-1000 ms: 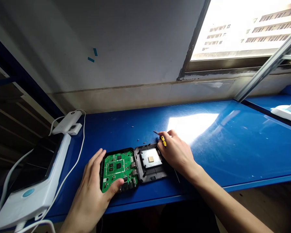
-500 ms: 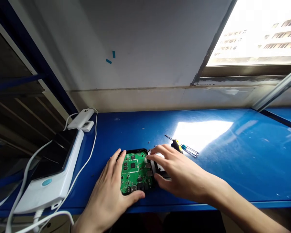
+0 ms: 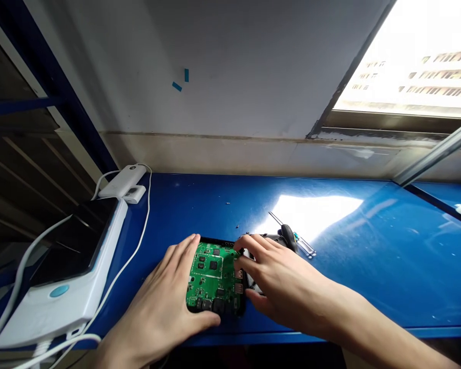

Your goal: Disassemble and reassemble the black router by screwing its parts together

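Note:
A green circuit board (image 3: 211,277) sits in a shallow black casing near the front edge of the blue table. My left hand (image 3: 169,297) wraps round its left side, fingers at the far edge and thumb at the near edge. Curled over the board's right edge, beside the metal ports (image 3: 238,288), are the fingertips of my right hand (image 3: 280,269). The right thumb stays lower, apart from those fingers. A dark and white part (image 3: 250,279) lies beneath my right hand, mostly hidden. A black-handled screwdriver (image 3: 289,237) touches or nearly touches that part.
Blue-tipped thin tools (image 3: 305,246) lie beside the screwdriver. Tiny screws (image 3: 237,226) are scattered behind the board. At left stands a white device with a dark screen (image 3: 77,236), trailing white cables (image 3: 140,243). A white power strip (image 3: 123,180) lies behind it.
The screwdriver has rolled, its yellow marking now turned from view. More of the dark part shows behind my right hand. Both hands stay at the board; the view has shifted slightly.

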The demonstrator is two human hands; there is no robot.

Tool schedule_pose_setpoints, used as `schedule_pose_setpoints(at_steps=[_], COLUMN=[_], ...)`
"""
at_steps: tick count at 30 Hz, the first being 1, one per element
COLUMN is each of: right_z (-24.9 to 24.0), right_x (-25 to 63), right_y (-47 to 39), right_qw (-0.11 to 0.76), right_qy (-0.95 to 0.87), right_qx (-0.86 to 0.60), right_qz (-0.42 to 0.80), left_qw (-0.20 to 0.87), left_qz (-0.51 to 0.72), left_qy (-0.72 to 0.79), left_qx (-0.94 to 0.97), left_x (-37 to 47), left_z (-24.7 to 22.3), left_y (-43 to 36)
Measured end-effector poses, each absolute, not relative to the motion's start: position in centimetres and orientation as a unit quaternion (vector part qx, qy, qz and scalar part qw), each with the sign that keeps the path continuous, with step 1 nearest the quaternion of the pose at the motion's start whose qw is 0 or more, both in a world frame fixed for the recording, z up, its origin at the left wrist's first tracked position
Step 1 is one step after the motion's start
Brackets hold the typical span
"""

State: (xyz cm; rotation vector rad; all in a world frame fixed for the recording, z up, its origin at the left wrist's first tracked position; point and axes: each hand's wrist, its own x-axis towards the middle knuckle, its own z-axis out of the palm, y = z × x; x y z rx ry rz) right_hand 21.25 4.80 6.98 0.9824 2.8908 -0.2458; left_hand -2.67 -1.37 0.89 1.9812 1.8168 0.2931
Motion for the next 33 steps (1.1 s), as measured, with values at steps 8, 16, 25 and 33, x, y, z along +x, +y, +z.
schedule_pose_setpoints(at_steps=[8,16,25,33], right_z=[6.3,6.5,6.7,7.4], right_x=[20.8,20.5,19.9,19.6], right_y=[4.7,4.6,5.0,4.9], right_qw=[0.029,0.041,0.053,0.087], right_qy=[0.963,0.961,0.953,0.930], right_qx=[0.266,0.272,0.297,0.349], right_qz=[-0.031,-0.038,-0.028,-0.073], left_qw=[0.189,0.203,0.206,0.214], left_qz=[0.110,0.079,0.101,0.115], left_qy=[0.670,0.644,0.631,0.626], left_qx=[0.709,0.733,0.741,0.741], left_x=[-1.2,-2.5,-2.8,-2.7], left_z=[0.6,0.6,1.6,1.7], left_y=[-0.7,-1.0,-0.1,-0.1])
